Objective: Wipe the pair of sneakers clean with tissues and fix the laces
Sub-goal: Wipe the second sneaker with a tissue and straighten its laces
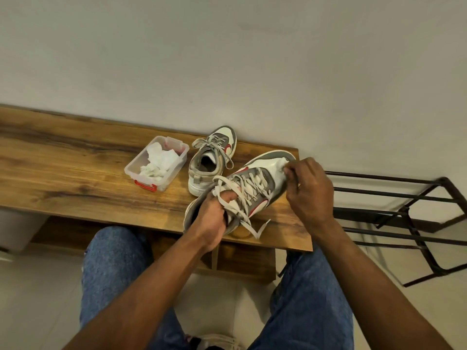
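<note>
Your left hand (211, 221) is in the middle of the frame, its fingers tucked into the opening of a sneaker (246, 188) and gripping it at the heel. The shoe lies tilted on the wooden surface (75, 173), toe pointing to the upper right, and its loose laces (242, 213) hang over the front edge. Your right hand (309, 189), just right of the middle, pinches a white tissue (280, 166) against the toe. The other sneaker (211, 161) stands upright just above and left of the first. A clear box (156, 164) of crumpled tissues sits left of it. A black rack (404, 223) is at the right.
</note>
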